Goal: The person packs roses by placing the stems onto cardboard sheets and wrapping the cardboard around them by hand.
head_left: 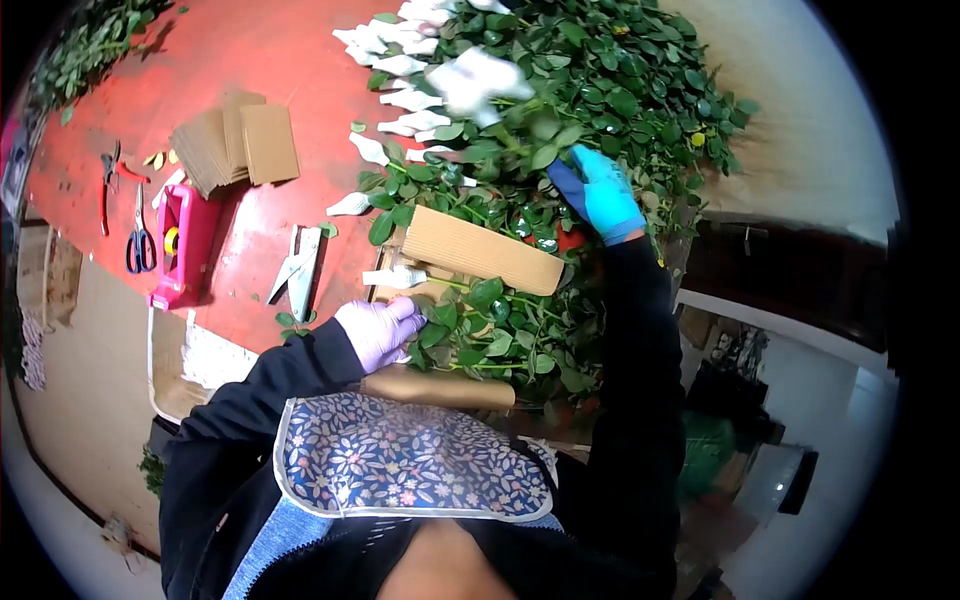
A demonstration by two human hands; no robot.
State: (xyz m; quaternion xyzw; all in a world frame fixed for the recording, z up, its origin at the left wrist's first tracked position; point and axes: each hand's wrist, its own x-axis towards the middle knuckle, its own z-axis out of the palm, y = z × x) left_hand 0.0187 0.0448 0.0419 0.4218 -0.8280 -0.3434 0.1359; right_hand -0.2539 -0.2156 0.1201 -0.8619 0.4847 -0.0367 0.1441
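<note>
My right hand (607, 196), in a bright blue glove, is closed around the leafy stems of several roses. Their white-wrapped heads (480, 82) are blurred and point up and left. In a pale purple glove, my left hand (382, 332) lies beside rose leaves and a single white-wrapped rose head (396, 278). Its fingers are curled together, and leaves hide what they may grip. Between my hands a strip of corrugated cardboard (485, 250) lies across rose stems. A rolled brown sheet (440, 388) is close to my body.
A big pile of roses (620, 90) covers the far right of the red table (300, 50). To the left are cardboard pieces (270, 145), a pink tape dispenser (178, 245), scissors (140, 240), red-handled pruners (106, 190) and a pale stapler-like tool (298, 275).
</note>
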